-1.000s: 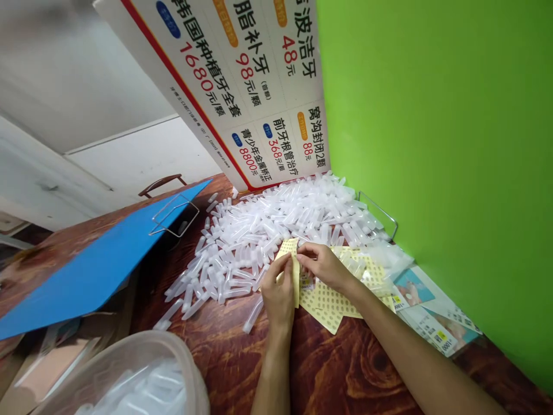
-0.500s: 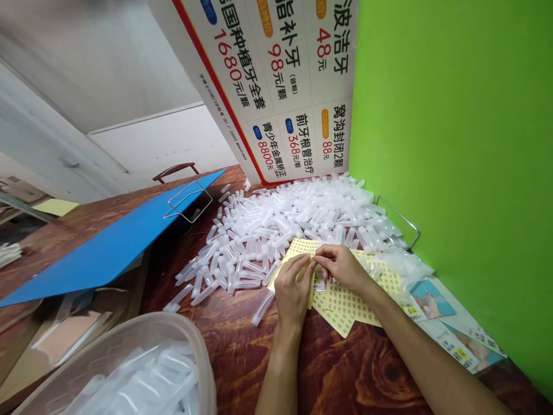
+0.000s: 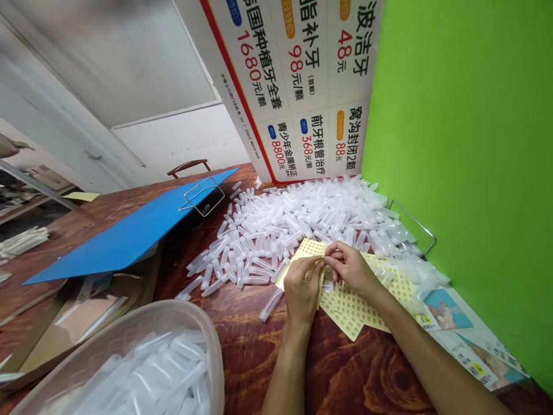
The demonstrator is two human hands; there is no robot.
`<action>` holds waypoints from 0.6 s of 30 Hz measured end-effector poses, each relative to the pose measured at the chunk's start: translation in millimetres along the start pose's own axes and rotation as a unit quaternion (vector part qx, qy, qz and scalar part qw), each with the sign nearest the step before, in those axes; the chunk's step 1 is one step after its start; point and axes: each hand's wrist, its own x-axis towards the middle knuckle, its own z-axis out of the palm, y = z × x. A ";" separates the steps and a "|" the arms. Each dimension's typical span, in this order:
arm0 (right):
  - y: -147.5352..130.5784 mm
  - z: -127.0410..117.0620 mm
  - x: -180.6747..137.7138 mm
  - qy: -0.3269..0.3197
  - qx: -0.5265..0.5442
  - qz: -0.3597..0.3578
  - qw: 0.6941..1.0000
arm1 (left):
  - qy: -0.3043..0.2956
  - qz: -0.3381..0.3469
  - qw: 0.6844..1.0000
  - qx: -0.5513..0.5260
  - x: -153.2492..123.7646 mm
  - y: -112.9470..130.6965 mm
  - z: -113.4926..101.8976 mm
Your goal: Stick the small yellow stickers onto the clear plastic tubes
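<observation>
My left hand (image 3: 302, 285) holds up a yellow sticker sheet (image 3: 307, 252) by its lower edge, fingers curled round it. My right hand (image 3: 353, 268) meets it at the sheet, thumb and fingers pinched at a spot on the sheet; whatever they pinch is too small to see. Under both hands lie more yellow sticker sheets (image 3: 351, 308) on the wooden table (image 3: 341, 369). Just beyond the hands spreads a big heap of clear plastic tubes (image 3: 294, 222).
A clear plastic tub (image 3: 142, 369) with several tubes sits at the near left. A blue board (image 3: 125, 236) with a wire handle leans at the left. A printed price board (image 3: 311, 86) stands behind the heap, a green wall (image 3: 466, 144) on the right. Printed leaflets (image 3: 466, 340) lie by the wall.
The view has swung left, so everything sits further right in the picture. Both hands stay together on the sheet, which now tilts lower than a second ago.
</observation>
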 end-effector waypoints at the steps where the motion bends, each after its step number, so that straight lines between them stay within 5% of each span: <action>1: 0.4 -0.2 0.0 -0.003 0.000 0.000 1.000 | 0.003 0.000 1.000 -0.005 0.2 0.4 -0.4; 18: -4.4 0.2 -2.9 -0.014 -0.014 0.007 1.000 | -0.010 -0.033 0.998 -0.059 2.0 -0.3 0.9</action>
